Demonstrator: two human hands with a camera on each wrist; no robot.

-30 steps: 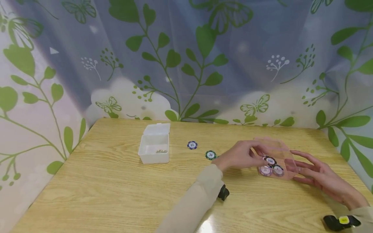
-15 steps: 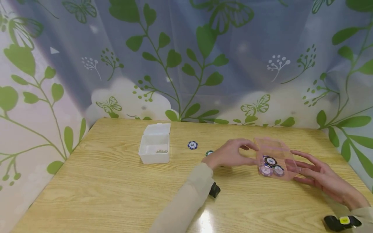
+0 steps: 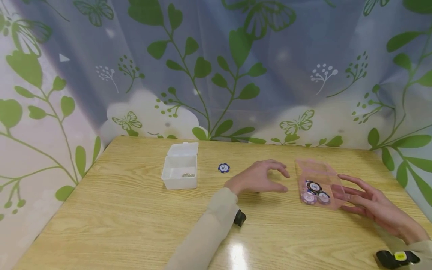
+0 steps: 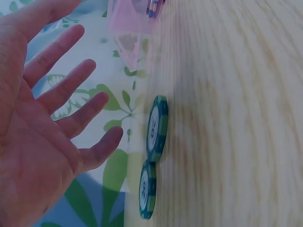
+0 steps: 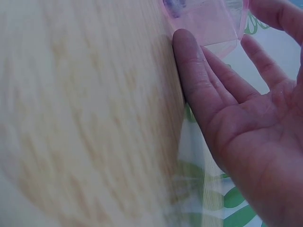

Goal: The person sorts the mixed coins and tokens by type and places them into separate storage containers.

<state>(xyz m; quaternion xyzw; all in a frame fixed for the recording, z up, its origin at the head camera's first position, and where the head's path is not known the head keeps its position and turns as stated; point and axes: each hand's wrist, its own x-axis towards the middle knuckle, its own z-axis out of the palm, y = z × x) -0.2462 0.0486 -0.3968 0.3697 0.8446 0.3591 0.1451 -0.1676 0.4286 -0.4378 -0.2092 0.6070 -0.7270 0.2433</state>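
Observation:
In the head view my left hand [image 3: 258,178] hovers over the table, thumb and fingers spread and holding nothing. The left wrist view shows two green poker chips lying by it: a chip marked 20 [image 4: 156,128] and a second green chip [image 4: 147,190]; in the head view the hand hides them. My right hand [image 3: 374,204] grips the right end of a see-through pink plastic box [image 3: 332,202], with fingers at its corners. Several poker chips lie in this box, among them a black chip marked 100 [image 3: 314,186] and purple-edged chips [image 3: 309,198].
A white plastic box [image 3: 179,183] with its lid raised stands left of centre, a few small gold-coloured bits [image 3: 188,175] inside. A blue chip marked 10 [image 3: 224,168] lies between it and the left hand. A patterned curtain [image 3: 216,75] hangs behind the wooden table [image 3: 118,210].
My left hand has drawn back leftward out of the pink box, uncovering the black chip inside and covering the green chip on the table. The right hand stays at the box.

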